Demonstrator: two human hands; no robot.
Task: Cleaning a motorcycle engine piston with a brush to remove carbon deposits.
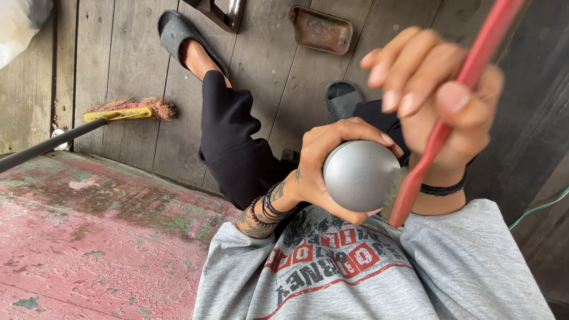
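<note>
Left hand [323, 172] curls round a grey metal ball-shaped object [360, 175], fingers wrapped over its top and thumb under, holding it against the chest just above the grey printed shirt [332, 266]. Beaded bracelets sit on that wrist.

Right hand [435, 98] is raised just right of the grey object, fingers pressed together on a red-handled tool [441, 127]; thumb and forefinger pinch the handle. Lower end of the tool reaches down beside the object, where pale bristles seem to show, though this is blurred. Likely a brush; not certain.

Outward from the grey object: black trouser legs above it, dark slip-on shoes [178, 32] on grey floor planks. A rusty metal tray [320, 28] lies well above. A yellow-headed broom [121, 114] lies far to the left. Worn red-painted bench surface [89, 237] sits below and left.

Risk, judged: the smooth rounded object is held in one hand only with nothing under it; sideways pressure from the tool could roll it out of the grip and down to the planks. Tool handle is gripped high, so its tip may wander.
</note>
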